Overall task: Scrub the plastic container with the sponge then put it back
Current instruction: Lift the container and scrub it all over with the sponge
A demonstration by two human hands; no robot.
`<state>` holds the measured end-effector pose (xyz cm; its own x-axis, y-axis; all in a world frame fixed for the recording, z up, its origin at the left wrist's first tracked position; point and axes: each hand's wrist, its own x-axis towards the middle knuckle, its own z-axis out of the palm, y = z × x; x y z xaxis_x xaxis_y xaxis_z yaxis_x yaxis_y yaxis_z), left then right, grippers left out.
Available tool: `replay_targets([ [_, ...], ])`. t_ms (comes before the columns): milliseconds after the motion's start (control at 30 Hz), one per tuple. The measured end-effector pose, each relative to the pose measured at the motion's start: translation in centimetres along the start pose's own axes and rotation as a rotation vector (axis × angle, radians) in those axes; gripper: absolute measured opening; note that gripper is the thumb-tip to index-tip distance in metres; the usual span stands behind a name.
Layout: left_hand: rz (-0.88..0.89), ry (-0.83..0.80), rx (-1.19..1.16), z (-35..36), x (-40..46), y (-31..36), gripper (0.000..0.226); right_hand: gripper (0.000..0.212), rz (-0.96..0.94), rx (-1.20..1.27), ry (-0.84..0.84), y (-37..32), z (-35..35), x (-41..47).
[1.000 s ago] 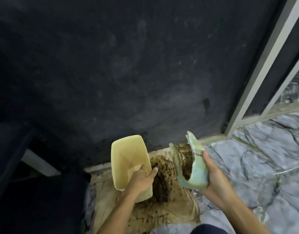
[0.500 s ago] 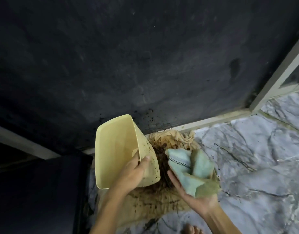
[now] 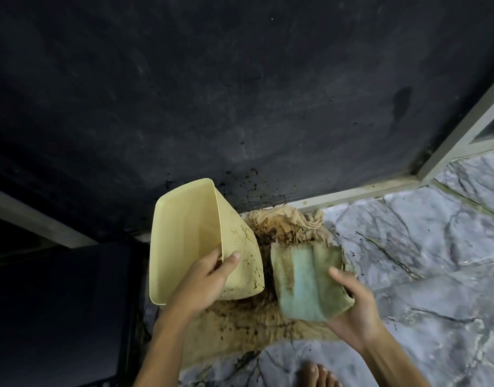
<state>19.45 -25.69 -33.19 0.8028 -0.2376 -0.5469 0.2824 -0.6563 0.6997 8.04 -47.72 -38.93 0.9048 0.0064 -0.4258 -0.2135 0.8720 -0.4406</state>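
Two hands: both mine, both full, above a stained rag [image 3: 234, 328] on the marble floor [image 3: 424, 247].
Left hand [image 3: 204, 277]: thumb and fingers pinch the container [image 3: 184, 236] by one wall.
Risk: that thin rim grip could slip once I scrub.
Container: pale yellow, tilted, dark specks outside.
Right hand [image 3: 354, 311]: fingers clasp the folded, soiled sponge [image 3: 307, 280]; it may smear dirt.

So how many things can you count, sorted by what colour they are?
Yellow: 1, the plastic container in the left hand.
Green: 1, the cloth-like sponge in the right hand.
Brown-stained: 1, the rag on the floor.
Total: 3.
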Motion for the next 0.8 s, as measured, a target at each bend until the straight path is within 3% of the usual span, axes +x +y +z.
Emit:
replay_targets([
  [67,0.010,-0.006,-0.003,0.0,0.0,-0.2,0.047,0.030,-0.002,-0.006,0.033,0.4,0.5,0.7],
  [133,0.007,-0.010,-0.031,-0.2,-0.4,-0.4,0.042,0.024,-0.071,-0.059,0.092,0.9,1.3,2.2],
  [200,0.003,-0.009,-0.060,-0.4,-0.6,-1.1,0.044,0.025,-0.138,-0.409,0.148,1.4,2.5,3.5],
  [267,-0.018,-0.010,-0.075,-0.5,-0.5,-1.6,0.045,0.031,-0.124,-0.866,0.091,2.3,4.0,4.7],
  [300,-0.030,-0.014,-0.092,-0.5,-0.2,-1.8,0.039,0.033,-0.078,-0.972,0.044,3.0,4.8,5.3],
  [367,-0.049,-0.013,-0.161,-0.3,0.3,-1.1,0.027,0.035,-0.043,-1.035,-0.054,4.7,6.5,6.5],
  [433,-0.065,0.062,-0.181,0.4,1.0,0.0,0.016,0.029,-0.134,-1.028,-0.133,6.3,7.8,7.2],
  [567,-0.060,0.194,-0.221,0.7,2.1,0.0,0.039,0.030,-0.144,-0.964,-0.212,7.6,9.1,7.5],
  [667,-0.119,0.223,-0.315,-0.2,1.8,-1.2,0.041,0.043,-0.245,-1.108,-0.342,8.1,9.7,7.4],
  [733,-0.163,0.217,-0.319,0.0,1.8,-2.3,0.043,0.051,-0.275,-1.136,-0.293,8.8,9.4,7.4],
  [800,-0.194,0.215,-0.321,0.6,1.6,-2.6,0.040,0.044,-0.371,-1.295,-0.224,9.7,8.3,7.6],
])
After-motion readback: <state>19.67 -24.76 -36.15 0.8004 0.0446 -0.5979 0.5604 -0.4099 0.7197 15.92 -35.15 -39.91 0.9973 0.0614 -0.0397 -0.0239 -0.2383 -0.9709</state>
